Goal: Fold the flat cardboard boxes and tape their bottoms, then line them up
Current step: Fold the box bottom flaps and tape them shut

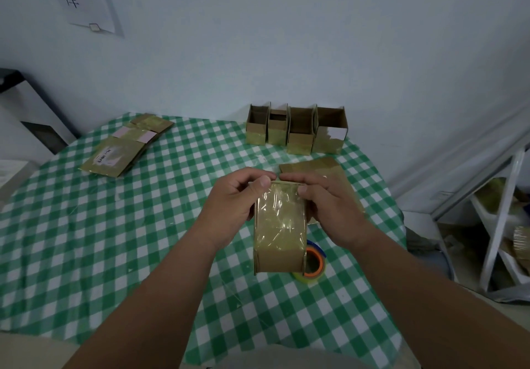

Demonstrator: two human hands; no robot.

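I hold a small folded cardboard box (278,231) above the table, its taped side shiny and facing me. My left hand (232,199) grips its left side, thumb on the top edge. My right hand (327,202) grips the right side, thumb and fingers at the top right corner. A roll of clear tape with an orange core (314,265) lies on the table just behind the box's lower right corner, partly hidden. Several folded boxes (295,130) stand in a row by the wall. A stack of flat boxes (126,148) lies at the far left.
A round table with a green-and-white checked cloth (114,225) stands against a pale wall. One flat cardboard piece (318,168) lies behind my right hand. A white shelf rack (499,225) stands to the right, a dark cabinet (31,116) to the left.
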